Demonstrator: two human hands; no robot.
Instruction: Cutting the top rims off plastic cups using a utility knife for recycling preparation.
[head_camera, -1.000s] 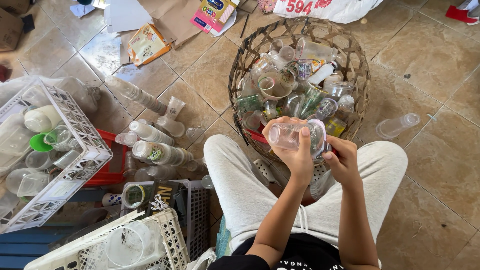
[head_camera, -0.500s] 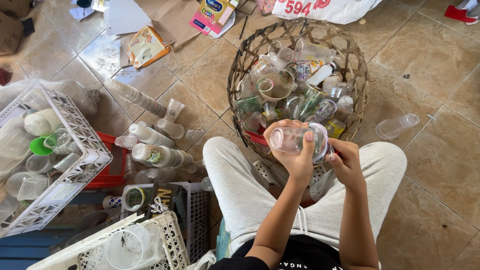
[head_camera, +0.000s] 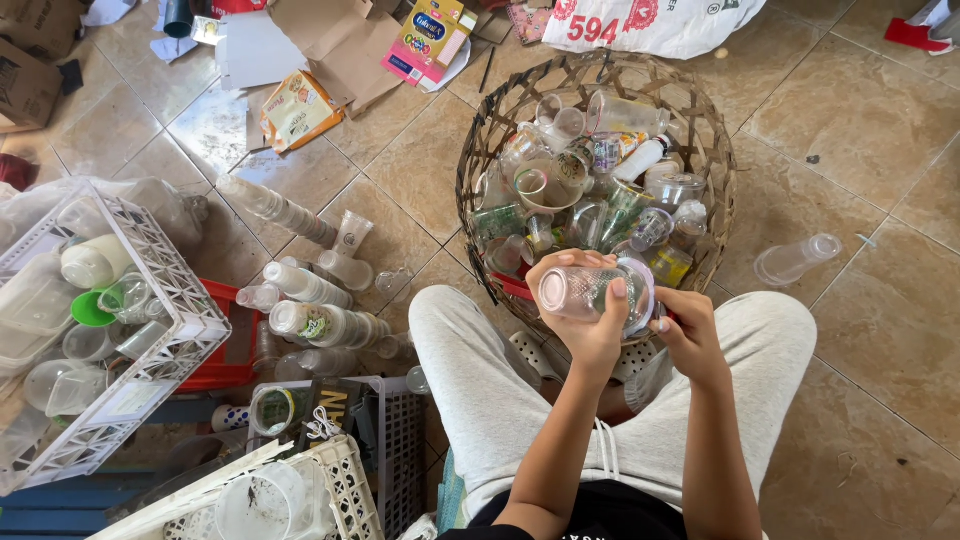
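I sit on the tiled floor in light grey trousers with a woven wicker basket (head_camera: 478, 180) between my knees, full of used clear plastic cups (head_camera: 600, 190). My left hand (head_camera: 590, 325) wraps around a clear plastic cup (head_camera: 585, 290) lying sideways, its base toward the left. My right hand (head_camera: 685, 330) touches the cup's rim end with its fingertips. Both hands hover over the basket's near edge.
Stacks of nested clear cups (head_camera: 315, 320) lie on the floor at my left. A white plastic crate (head_camera: 170, 300) with cups stands at far left, another white crate (head_camera: 340, 480) and a grey crate (head_camera: 400, 440) near my left knee. A lone cup (head_camera: 795, 260) lies right. Cardboard and packaging litter the back.
The cup and both hands have stayed over the basket's near edge; my left hand has turned the cup slightly and shifted a little lower.
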